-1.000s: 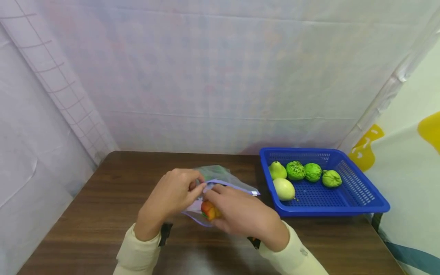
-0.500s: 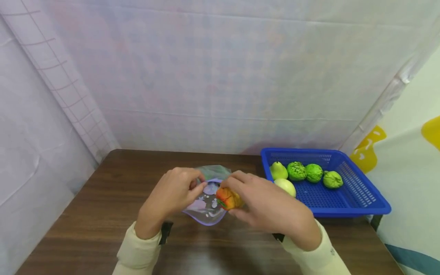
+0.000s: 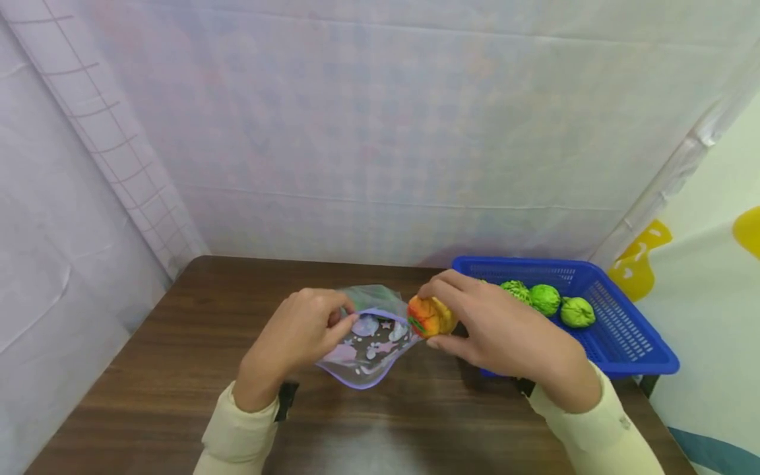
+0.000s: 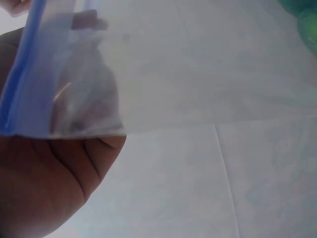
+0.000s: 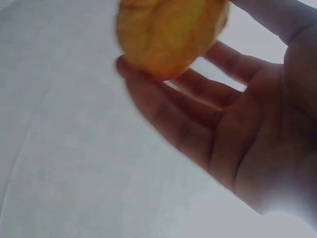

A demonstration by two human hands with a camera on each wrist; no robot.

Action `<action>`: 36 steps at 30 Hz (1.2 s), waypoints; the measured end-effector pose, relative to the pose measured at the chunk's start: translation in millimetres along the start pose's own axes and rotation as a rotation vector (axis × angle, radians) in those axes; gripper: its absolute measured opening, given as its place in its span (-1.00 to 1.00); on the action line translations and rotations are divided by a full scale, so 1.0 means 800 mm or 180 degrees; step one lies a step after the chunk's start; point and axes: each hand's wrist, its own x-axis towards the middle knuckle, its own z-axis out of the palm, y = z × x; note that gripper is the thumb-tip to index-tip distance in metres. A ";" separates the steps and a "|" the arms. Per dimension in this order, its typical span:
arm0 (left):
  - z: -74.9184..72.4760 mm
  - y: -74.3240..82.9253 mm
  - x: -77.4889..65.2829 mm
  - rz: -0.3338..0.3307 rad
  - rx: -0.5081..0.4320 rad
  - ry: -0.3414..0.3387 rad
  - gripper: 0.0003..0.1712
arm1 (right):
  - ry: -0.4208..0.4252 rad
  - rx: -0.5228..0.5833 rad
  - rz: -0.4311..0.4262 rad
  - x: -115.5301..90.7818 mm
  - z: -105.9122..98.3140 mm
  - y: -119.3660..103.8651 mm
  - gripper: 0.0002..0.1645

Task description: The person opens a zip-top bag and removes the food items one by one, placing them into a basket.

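My left hand [image 3: 303, 330] pinches the purple-edged rim of a clear zip bag [image 3: 382, 349] printed with stars and pale shapes. The bag's mouth gapes toward me. In the left wrist view, its clear plastic [image 4: 198, 74] spreads across the fingers, and a green round thing [image 4: 309, 27] shows at the upper right. My right hand [image 3: 499, 323] holds an orange-yellow, ribbed fruit [image 3: 430, 316] with a red patch and a green tip, just right of the bag's mouth. Fingertips grip the fruit [image 5: 168, 39] in the right wrist view, with the palm away from it.
A blue perforated basket [image 3: 635, 366] stands at the right of the brown wooden table [image 3: 178, 376]. Wrinkled green fruits, among them one at the right [image 3: 577, 312], lie in it. My right hand hides its left part. A pale cloth wall [image 3: 380, 132] rises behind the table.
My right hand has drawn the orange-yellow fruit rightward from the bag's mouth, toward the basket. The left hand has stayed on the rim. More of the bag's printed front shows now.
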 end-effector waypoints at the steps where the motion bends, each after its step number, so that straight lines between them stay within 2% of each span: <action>1: 0.000 0.000 0.000 0.0008 -0.0001 -0.0001 -0.94 | -0.0006 -0.0013 -0.0044 0.002 0.001 0.003 -0.41; 5: 0.002 0.001 0.001 0.0036 -0.0009 0.0009 -0.94 | -0.0062 -0.0024 -0.0096 0.008 0.005 0.019 -0.38; 16: 0.000 0.002 0.000 -0.0013 -0.0028 0.0001 -0.94 | -0.0180 -0.0164 0.0181 0.009 0.019 0.082 -0.24; 23: -0.001 0.002 0.002 0.0015 -0.0045 -0.0021 -0.93 | -0.0314 -0.0127 0.0477 -0.005 0.022 0.124 -0.30; 27: -0.001 0.002 0.003 0.0014 -0.0056 -0.0012 -0.93 | -0.0448 -0.0115 0.0738 -0.014 0.019 0.150 -0.33; 32: -0.001 0.001 0.003 0.0005 -0.0058 -0.0026 -0.93 | -0.0789 -0.0227 0.1139 -0.027 0.018 0.183 -0.27; 36: 0.000 0.001 0.002 0.0000 -0.0077 -0.0044 -0.94 | -0.1028 -0.0270 0.1345 -0.038 0.024 0.207 -0.25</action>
